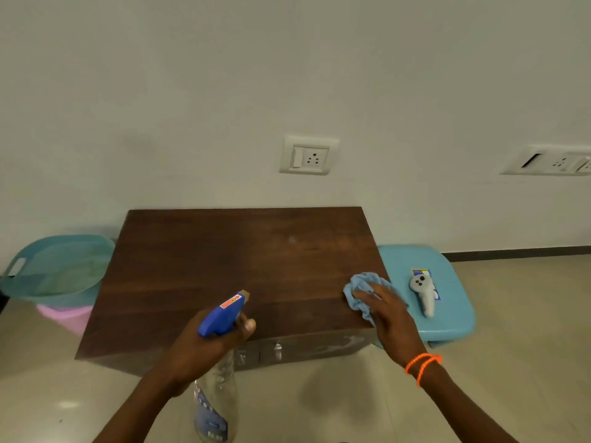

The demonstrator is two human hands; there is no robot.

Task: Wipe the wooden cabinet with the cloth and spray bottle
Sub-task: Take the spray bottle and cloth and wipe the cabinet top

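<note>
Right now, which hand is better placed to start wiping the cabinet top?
The right hand. It already presses the cloth onto the cabinet near its right front corner. The left hand is busy gripping the spray bottle, held in front of the cabinet, nozzle toward the top.

wooden cabinet (224,266): dark, low | cloth (361,290): blue, bunched, right front corner | spray bottle (217,394): clear, blue head
</note>
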